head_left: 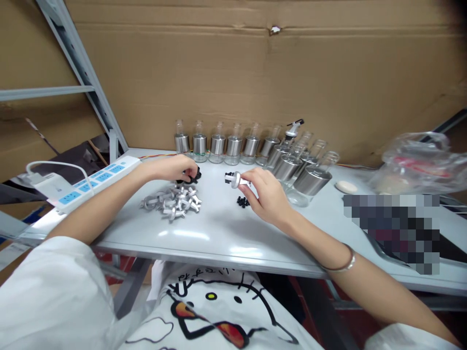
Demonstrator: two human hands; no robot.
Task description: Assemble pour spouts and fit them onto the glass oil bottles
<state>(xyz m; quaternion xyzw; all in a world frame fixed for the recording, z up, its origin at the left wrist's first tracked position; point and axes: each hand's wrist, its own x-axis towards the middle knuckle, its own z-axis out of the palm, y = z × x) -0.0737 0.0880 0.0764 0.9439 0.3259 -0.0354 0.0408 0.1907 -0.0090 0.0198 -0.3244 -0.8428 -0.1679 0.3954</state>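
Observation:
My right hand [268, 197] pinches a white bottle pourer [236, 180] with a black ribbed stopper end pointing left, above the table. Just below it lies a small cluster of black pieces [242, 201]. At the left, my left hand [178, 167] reaches into a pile of black parts [195, 176], its fingers curled together; what they pinch is hidden. Nearer me than that pile lies a heap of white and grey pourer spouts [175, 201]. One bottle in the right-hand group carries a fitted pourer [295, 128] with a black cap.
Glass bottles with metal sleeves [234, 146] stand in a row at the back and cluster [312, 180] at the right. A power strip [98, 180] lies at the left edge. Farther right are a white oval object [346, 187] and a clear plastic bag [416, 165].

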